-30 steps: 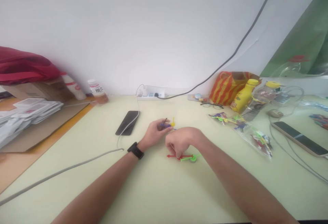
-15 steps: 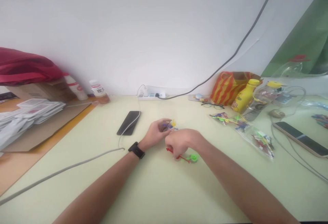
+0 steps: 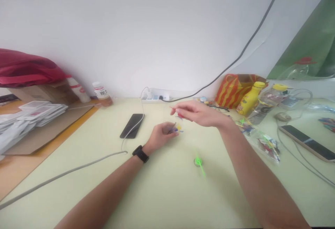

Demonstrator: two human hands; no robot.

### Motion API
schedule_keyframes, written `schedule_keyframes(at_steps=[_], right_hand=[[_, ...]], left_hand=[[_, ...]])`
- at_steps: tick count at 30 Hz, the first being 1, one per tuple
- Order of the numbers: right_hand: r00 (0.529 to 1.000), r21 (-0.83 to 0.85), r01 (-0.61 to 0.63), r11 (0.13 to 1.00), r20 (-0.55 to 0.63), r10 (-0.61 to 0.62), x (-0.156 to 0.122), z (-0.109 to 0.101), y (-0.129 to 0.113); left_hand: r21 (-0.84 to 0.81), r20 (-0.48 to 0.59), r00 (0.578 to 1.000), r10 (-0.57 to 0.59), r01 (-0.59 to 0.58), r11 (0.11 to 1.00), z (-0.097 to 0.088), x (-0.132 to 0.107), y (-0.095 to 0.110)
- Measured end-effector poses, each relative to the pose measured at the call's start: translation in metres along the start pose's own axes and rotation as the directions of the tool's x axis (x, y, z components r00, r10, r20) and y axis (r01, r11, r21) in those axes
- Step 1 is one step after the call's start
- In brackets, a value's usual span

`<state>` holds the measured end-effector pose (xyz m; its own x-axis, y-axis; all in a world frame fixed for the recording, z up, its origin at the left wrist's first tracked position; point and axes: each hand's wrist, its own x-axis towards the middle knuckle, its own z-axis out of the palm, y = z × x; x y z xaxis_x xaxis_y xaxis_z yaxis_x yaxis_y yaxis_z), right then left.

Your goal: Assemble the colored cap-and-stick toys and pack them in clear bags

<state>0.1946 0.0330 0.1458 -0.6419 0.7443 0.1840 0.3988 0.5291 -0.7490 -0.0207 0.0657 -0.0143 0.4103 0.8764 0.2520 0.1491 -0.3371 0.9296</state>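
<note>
My left hand [image 3: 163,134], with a black watch at its wrist, is closed around a small blue and yellow plastic piece [image 3: 179,128] resting low over the table; the fingers partly cover it. Raised above and beyond it, my right hand [image 3: 195,113] pinches a small red plastic piece [image 3: 180,116], mostly hidden by the fingers and blurred. A bright green plastic piece [image 3: 198,161] with a round base and a thin bar stands on the table, touched by neither hand.
A black phone [image 3: 132,126] with a cable across it lies left of my hands. To the right are clear bags of coloured pieces [image 3: 267,143], a yellow bottle [image 3: 250,98], a striped bag [image 3: 227,89] and another phone [image 3: 309,141]. A power strip [image 3: 154,97] sits along the wall.
My right hand has lifted the red piece off the table beside the green one and carried it up and away, above my left hand. The green piece has turned. My left hand stays nearly still.
</note>
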Motion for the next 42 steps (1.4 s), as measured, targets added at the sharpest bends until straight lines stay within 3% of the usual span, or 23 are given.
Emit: schedule_keyframes(at_steps=[6, 9, 16, 23, 32, 37, 42], right_hand=[[0.948, -0.085, -0.14, 0.986, -0.298, 0.109, -0.01, -0.008, -0.001], [0.935, -0.11, -0.154, 0.982, -0.336, 0.109, -0.011, -0.008, -0.001], [0.926, -0.21, -0.054, 0.976, -0.377, -0.03, -0.005, 0.0, -0.006], [0.954, -0.41, -0.103, 0.906, -0.3, -0.028, 0.007, 0.023, -0.005], [0.985, -0.56, -0.162, 0.812, -0.137, 0.103, 0.009, 0.037, 0.0], [0.994, -0.579, -0.1, 0.81, -0.027, 0.103, 0.008, 0.037, -0.005], [0.989, -0.517, -0.144, 0.844, -0.055, 0.135, 0.007, 0.033, -0.005]], left_hand=[[0.05, 0.085, 0.996, 0.031, -0.035, 0.998, -0.001, 0.0, 0.0], [0.049, 0.087, 0.995, 0.058, -0.062, 0.997, -0.002, 0.0, 0.0], [0.072, 0.045, 0.999, 0.027, -0.03, 0.997, 0.0, 0.0, -0.007], [0.136, 0.024, 0.999, 0.028, -0.031, 0.99, -0.002, 0.0, -0.004], [0.115, 0.006, 0.997, 0.074, -0.074, 0.991, -0.001, 0.0, 0.001], [0.142, 0.02, 0.999, 0.046, -0.048, 0.989, -0.002, 0.0, -0.002], [0.14, 0.019, 0.999, 0.032, -0.035, 0.99, -0.002, -0.001, 0.001]])
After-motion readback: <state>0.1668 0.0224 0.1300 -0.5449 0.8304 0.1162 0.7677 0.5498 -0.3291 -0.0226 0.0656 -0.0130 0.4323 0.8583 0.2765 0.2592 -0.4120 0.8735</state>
